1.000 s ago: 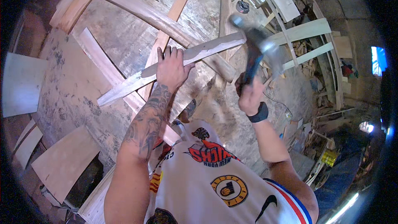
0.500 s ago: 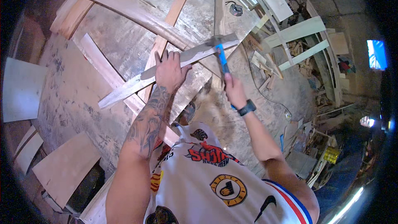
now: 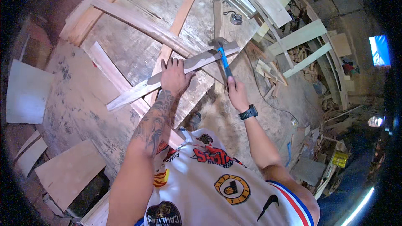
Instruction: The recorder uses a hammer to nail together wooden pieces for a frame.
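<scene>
My right hand is closed round the blue handle of a claw hammer. The hammer's dark head is at the far right end of a wooden strip, whose face is part pale, part grey-brown. Around the middle of that strip my left hand is wrapped, fingers over its far edge and thumb to the right. The strip lies slantwise over a reddish board and a long brown plank. Whether a nail stands under the hammer head cannot be made out.
A worn sheet of plywood lies beneath the boards. Another pale board slants down on the left. A black cord runs along the floor at right, near a heap of wood scraps. Curved pale panels stand at far right.
The view has shifted a little, so the boards appear lower. The hammer head stays close to the strip's right end, and both hands keep their hold.
</scene>
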Motion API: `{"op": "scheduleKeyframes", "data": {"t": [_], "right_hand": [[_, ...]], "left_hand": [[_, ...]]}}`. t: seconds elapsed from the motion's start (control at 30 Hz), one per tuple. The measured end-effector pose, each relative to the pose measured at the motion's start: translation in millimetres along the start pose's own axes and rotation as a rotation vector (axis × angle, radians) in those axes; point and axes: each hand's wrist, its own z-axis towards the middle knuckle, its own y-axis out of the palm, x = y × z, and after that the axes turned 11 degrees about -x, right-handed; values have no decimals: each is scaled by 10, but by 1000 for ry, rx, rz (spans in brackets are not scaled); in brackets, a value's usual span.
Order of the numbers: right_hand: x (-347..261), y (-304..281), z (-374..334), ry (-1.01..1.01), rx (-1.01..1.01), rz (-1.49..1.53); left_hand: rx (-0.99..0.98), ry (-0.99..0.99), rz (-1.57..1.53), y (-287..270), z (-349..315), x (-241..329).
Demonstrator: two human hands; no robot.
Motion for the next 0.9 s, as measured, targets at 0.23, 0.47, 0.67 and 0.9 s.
{"op": "scheduleKeyframes", "data": {"t": [0.23,0.47,0.67,0.9], "right_hand": [[-225,-329,849,146,156,-340],[-173,-207,1562,-198,234,-381],[-823,506,768,-515,-181,-304],[-1060,1255,725,-720,-305,-628]], "left_hand": [[61,100,-85,-4,-106,-140],[280,20,-337,-370,-715,-346],[668,-372,-530,-675,-1821,-843],[425,-854,-1040,-48,-2725,-1839]]}}
